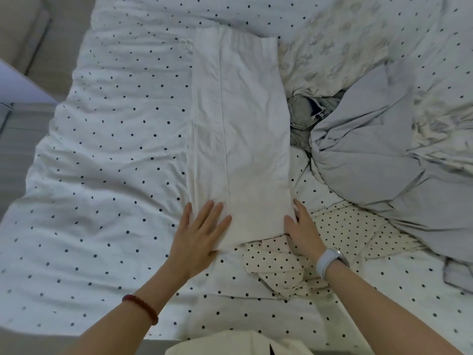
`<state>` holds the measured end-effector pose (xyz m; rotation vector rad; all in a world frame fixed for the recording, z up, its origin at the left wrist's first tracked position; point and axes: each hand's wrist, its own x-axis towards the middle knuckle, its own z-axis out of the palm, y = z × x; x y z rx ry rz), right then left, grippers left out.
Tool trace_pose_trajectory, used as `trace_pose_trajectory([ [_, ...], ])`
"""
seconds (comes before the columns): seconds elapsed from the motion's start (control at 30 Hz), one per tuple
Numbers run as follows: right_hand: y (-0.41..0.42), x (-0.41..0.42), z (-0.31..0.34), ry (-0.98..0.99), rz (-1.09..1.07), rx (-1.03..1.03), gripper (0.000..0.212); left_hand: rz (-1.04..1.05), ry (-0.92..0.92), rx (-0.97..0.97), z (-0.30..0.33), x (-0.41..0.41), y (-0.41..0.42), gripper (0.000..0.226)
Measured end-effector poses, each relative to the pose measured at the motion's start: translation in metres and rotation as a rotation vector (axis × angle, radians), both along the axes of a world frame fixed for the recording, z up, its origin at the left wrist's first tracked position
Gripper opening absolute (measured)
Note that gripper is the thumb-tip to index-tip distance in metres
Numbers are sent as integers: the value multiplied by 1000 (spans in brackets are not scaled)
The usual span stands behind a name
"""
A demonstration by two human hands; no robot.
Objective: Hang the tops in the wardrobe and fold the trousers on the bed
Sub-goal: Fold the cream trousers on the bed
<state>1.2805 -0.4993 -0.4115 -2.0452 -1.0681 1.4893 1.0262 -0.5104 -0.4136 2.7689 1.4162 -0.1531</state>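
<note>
White trousers (pixel 238 134) lie flat on the bed (pixel 102 149), legs stacked into one long strip, and that strip's long axis runs straight away from the person, near end by the hands, far end up toward the head of the bed. That's the relation that matters: the next fold, I'd judge, goes end over end along that axis, so the near end has to travel away from the body. Both hands sit at the near end of the trousers. Left hand (pixel 202 231) is flat, fingers straight and spread, pressing the near left corner, not gripping anything. Right hand (pixel 300 229) is at the near right edge, fingers seem tucked at or under the hem; can't tell if it's actually pinching cloth or just resting there. Neither hand is clearly nearer, they flank the strip approx evenly. Just right of the trousers' near end, partly under it: a cream polka-dot garment (pixel 294 262), crumpled. Right of the trousers' middle, a bit of denim (pixel 304 111) peeks from a grey duvet heap (pixel 371 149), and a pale patterned garment (pixel 332 47) lies right of the far end. Brands, labels, writing: none readable anywhere, incl. the pale wristband (pixel 330 260) on the right wrist and the red bead bracelet (pixel 140 307) on the left.
</note>
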Motion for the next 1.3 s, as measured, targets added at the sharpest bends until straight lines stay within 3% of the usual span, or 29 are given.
trace_pose_trajectory([
  [0.13,9,4,18,64,-52,-26,49,6,-133,25,20,-4,10,76],
  [0.27,-8,18,39,-112,26,152,54,142,-538,-40,62,-3,14,26],
  [0.43,-33,24,75,-323,547,370,85,228,-562,-62,126,-14,21,35],
  [0.5,-27,18,89,-380,606,448,87,262,-611,-35,151,-21,22,37],
  [0.63,-24,-1,124,-166,389,638,43,360,-732,-87,190,-36,17,36],
  [0.77,-23,-11,155,20,214,363,20,505,-855,-291,213,-42,12,32],
  [0.83,-19,-13,166,-14,165,340,3,548,-936,-475,225,-39,19,26],
  [0.93,-8,-13,169,-18,16,419,8,574,-1063,-711,241,-33,38,16],
  [1.1,24,-18,169,30,-289,451,9,637,-1285,-1012,225,-20,55,34],
  [1.17,38,-19,165,41,-369,443,11,703,-1241,-937,208,-8,59,36],
  [1.3,72,-22,156,-44,-333,473,10,874,-1079,-509,181,5,85,22],
])
